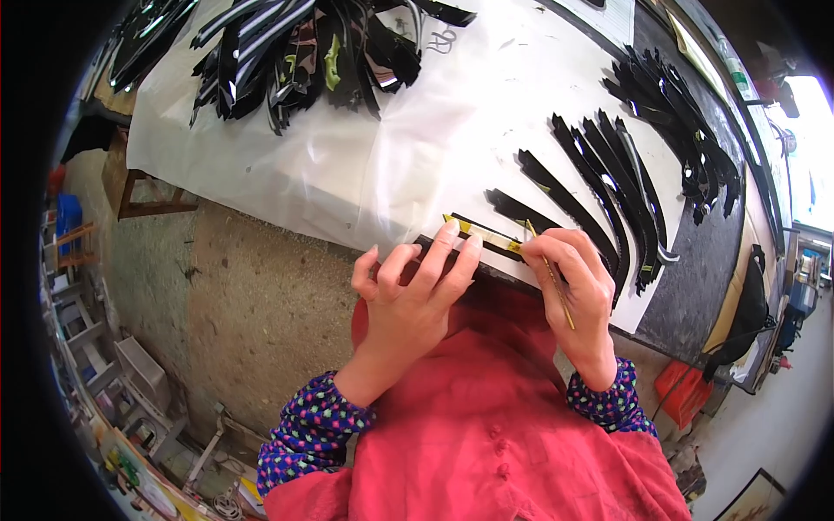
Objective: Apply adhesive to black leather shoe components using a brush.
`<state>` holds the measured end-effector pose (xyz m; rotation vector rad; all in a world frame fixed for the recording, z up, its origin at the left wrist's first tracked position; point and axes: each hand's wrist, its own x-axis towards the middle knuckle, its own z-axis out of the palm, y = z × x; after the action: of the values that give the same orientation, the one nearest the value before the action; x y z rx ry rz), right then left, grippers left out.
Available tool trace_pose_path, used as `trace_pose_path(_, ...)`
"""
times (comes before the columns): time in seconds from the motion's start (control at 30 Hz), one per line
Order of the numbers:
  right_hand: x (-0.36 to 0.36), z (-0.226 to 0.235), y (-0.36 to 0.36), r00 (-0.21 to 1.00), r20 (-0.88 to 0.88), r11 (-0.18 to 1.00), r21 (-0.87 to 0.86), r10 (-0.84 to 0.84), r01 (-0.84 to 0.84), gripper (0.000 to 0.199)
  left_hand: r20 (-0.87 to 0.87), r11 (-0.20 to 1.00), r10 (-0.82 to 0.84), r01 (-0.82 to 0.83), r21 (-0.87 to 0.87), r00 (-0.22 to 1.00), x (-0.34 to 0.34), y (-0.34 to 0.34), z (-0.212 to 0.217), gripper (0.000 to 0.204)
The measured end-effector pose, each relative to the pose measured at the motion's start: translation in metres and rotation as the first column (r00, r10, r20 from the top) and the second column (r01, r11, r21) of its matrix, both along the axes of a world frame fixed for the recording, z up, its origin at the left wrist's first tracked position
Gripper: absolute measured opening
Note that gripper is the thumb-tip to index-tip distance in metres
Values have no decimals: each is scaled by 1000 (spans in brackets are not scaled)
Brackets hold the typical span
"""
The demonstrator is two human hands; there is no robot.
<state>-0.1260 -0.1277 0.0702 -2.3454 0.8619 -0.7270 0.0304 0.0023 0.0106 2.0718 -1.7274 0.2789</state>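
1. At the near edge of the white sheet (pixel 486 122), in the head view, lies a narrow work strip (pixel 488 233), dark along its sides, paler in the middle and yellow towards both ends.
2. At that same edge of the sheet, the left hand (pixel 415 291) has its fingers bent and spread, two of them reaching the strip; whether they grip it or only press it, I cannot tell.
3. Right of the left hand, also by the sheet's near edge, the right hand (pixel 578 280) pinches a thin yellowish stick (pixel 557 291), slanted, its upper end beside the strip's right end; contact there is too small to judge.
4. On the sheet's right part, black curved strips (pixel 599 165) lie fanned out, close to the right hand.
5. On the sheet's far left part sits a heap of glossy black pieces (pixel 239 65), some with yellow-green patches.
6. Beyond the sheet's right edge, another dark bundle (pixel 682 122) spreads onto the grey tabletop (pixel 717 247).
7. Below the sheet, a red garment (pixel 486 417) covers the person's front.
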Motion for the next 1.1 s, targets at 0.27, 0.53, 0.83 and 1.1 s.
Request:
trace_pose_path(0.27, -6, -6, 4, 998, 38, 997, -54, 49, -47, 24, 12, 999, 3, -4, 41, 1000, -2, -2, 5, 43)
trace_pose_path(0.53, -6, -8, 6, 997, 29, 987, -145, 69, -64, 21, 3, 999, -2, 1, 47, 1000, -2, -2, 6, 44)
trace_pose_path(0.83, -11, -12, 6, 994, 1, 982, -154, 106, -105, 37, 36, 1000, 10, -11, 29, 999, -1, -2, 5, 42)
trace_pose_path(1.1, -9, -12, 6, 996, 1, 984, -155, 93, -92, 36, 88, 1000, 20, -21, 16, 996, -1, -2, 1, 51)
